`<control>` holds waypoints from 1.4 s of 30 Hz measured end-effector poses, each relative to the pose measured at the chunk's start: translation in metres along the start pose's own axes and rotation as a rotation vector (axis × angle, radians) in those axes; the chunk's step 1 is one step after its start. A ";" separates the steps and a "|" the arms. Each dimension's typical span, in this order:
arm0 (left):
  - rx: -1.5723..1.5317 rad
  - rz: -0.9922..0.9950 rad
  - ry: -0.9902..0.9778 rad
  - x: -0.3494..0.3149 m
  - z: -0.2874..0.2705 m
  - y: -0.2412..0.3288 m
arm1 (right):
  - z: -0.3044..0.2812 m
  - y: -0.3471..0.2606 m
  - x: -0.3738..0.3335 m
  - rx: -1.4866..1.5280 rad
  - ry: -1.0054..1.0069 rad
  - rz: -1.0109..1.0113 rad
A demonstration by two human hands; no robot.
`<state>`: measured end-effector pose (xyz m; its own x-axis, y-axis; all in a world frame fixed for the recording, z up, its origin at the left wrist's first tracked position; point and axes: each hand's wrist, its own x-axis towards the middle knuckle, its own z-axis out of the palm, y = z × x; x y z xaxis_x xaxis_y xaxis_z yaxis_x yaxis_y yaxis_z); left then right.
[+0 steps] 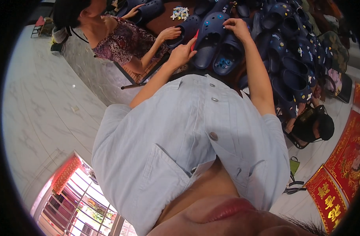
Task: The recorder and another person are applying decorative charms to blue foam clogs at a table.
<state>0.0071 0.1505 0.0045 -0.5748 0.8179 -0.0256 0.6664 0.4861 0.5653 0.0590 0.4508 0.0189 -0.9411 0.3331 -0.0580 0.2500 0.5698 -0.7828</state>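
Note:
A navy clog (212, 31) with holes in its upper and a few small charms on it lies in front of me, heel toward me. My left hand (181, 56) grips its left side, where a strip of red (194, 41) shows between finger and thumb. At the right of the clog's upper, my right hand (237, 28) has its fingertips pinched together; anything between them is too small to make out. Just below that hand, a second navy clog (229, 50) has several small blue charms (224, 63) lying inside it.
A pile of white and coloured charms (180, 13) lies on the brown table. At my left a seated person (126, 41) has a hand on another navy clog (186, 29). Many navy clogs (294, 72) are heaped at the right, with another person (311, 124) beyond them.

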 end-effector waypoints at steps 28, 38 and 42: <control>0.112 -0.071 -0.288 0.001 0.016 -0.010 | 0.002 -0.015 0.029 -0.331 -0.184 0.083; 0.074 -0.109 -0.316 -0.002 0.011 0.006 | 0.006 -0.011 0.037 -0.304 -0.243 0.259; 0.071 -0.123 -0.321 0.000 0.008 0.007 | 0.006 -0.012 0.039 -0.343 -0.241 0.224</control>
<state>0.0157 0.1560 0.0021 -0.4816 0.8017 -0.3541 0.6396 0.5977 0.4834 0.0177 0.4521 0.0224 -0.8711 0.3156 -0.3763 0.4757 0.7324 -0.4871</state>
